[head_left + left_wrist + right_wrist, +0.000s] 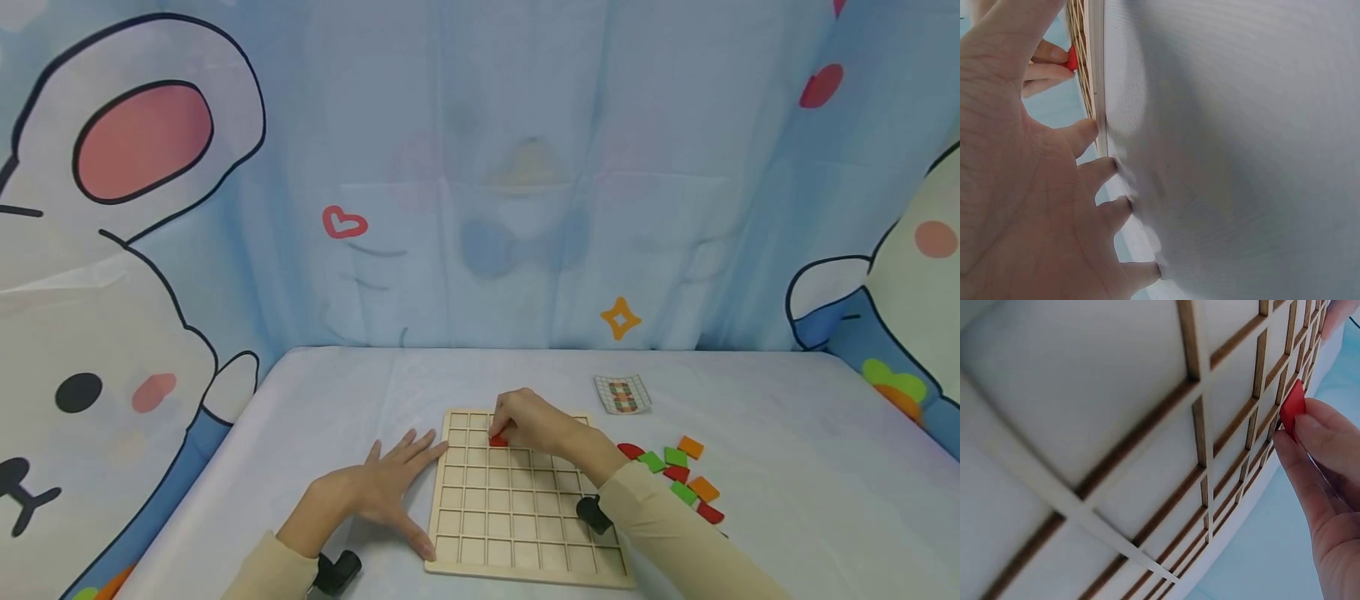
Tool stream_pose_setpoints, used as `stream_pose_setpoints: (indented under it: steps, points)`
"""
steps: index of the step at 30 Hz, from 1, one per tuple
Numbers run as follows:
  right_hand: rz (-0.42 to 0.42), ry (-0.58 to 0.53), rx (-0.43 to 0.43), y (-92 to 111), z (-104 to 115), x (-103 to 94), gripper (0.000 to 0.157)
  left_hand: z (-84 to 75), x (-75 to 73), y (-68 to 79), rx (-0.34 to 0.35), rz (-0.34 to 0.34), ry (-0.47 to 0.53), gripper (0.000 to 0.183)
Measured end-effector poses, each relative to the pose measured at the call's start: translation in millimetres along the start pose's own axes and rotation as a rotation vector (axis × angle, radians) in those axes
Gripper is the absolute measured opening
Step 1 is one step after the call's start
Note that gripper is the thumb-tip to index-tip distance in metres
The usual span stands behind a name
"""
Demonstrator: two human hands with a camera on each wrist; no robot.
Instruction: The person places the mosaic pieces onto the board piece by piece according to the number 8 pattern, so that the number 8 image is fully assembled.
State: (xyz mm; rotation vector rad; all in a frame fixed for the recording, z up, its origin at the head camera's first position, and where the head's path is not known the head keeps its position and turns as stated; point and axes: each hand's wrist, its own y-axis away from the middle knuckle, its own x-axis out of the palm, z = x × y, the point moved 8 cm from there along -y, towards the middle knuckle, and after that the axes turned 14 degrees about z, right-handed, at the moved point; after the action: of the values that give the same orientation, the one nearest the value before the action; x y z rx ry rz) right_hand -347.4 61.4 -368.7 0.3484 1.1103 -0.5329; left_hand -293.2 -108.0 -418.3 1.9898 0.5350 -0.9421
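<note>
A wooden grid board point(498, 527) with square cells lies on the table. My right hand point(534, 423) reaches over its far part and pinches a red tile point(498, 441) between thumb and fingers. In the right wrist view the red tile point(1293, 407) is tilted, its lower edge right at the grid's dividers. My left hand point(386, 490) rests spread at the board's left side, with thumb and a fingertip against the edge. In the left wrist view the left hand's fingers point(1115, 212) are straight and apart, their tips on the white cloth and along the board's side.
Several loose red, green and orange tiles point(677, 457) lie right of the board, partly behind the right forearm. A small card with a coloured grid pattern point(623, 394) lies beyond the board. A cartoon-printed curtain point(525, 250) hangs behind the white-covered table point(337, 392).
</note>
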Motion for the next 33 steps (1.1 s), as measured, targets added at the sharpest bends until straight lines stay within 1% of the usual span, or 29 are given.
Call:
stream_pose_setpoints:
  steps: [7,10,13,18,22,26,30,33]
  points:
    - [-0.007,0.058,-0.004,0.3,2.2,-1.0,0.018,-0.1,-1.2,-0.3,0.008,0.002,-0.003,0.127]
    - [-0.011,0.061,-0.008,0.7,3.1,0.1,0.018,-1.1,-1.6,0.4,0.012,0.007,0.002,0.127]
    - [-0.027,0.055,-0.008,2.4,3.4,0.0,0.018,-1.6,-1.9,0.3,0.013,0.010,0.005,0.127]
    - [-0.061,0.020,0.015,4.3,1.1,-1.6,0.019,-0.9,-3.6,-0.6,0.002,0.008,-0.001,0.128]
    - [-0.075,0.019,0.025,4.7,0.1,-1.1,0.018,-0.4,-4.2,-1.4,0.006,0.004,-0.004,0.127]
    - [-0.060,-0.004,0.040,6.6,-1.7,0.6,0.018,-0.4,-3.5,-1.6,0.005,0.001,-0.004,0.127]
    - [-0.033,-0.021,0.049,15.0,-1.3,0.0,0.017,-0.3,-2.5,-1.5,-0.002,-0.008,-0.001,0.127]
    - [-0.036,-0.017,0.035,28.5,2.8,-4.0,0.016,-0.1,-1.6,-1.5,0.000,-0.013,0.002,0.127]
